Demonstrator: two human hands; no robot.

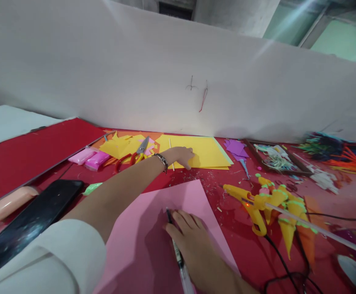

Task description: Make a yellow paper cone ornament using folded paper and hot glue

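The left hand (182,156) stretches across the red worktop (37,151) to the far yellow sheet (202,151), its fingers curled down onto the paper just beside a thin pale stick (171,154) that lies on that sheet; whether the fingertips pinch the stick or only press the paper cannot be told from this angle. The right hand (193,241) rests on the pink sheet (153,228) close to the body, fingers closed loosely around a pen (175,245) whose tip touches the pink paper. Red-handled scissors (135,154) lie on yellow offcuts just left of the reaching wrist, and two pink packets (90,158) sit further left. A black phone (27,224) lies near the left sleeve. To the right, a yellow glue gun (251,204) rests on the worktop with a small red light showing and a stick loaded, beside orange paper cones (288,216) trimmed in green; its cable trails toward the near edge. The likeliest trouble, as I judge it, is the long reach: the forearm passes over the pink sheet and could drag or crease it, or shift it under the pen tip and leave a stray mark. The glue gun appears powered, so a careless sweep of the right arm toward it, or a snag on the cable, could pull the hot nozzle onto paper or skin.
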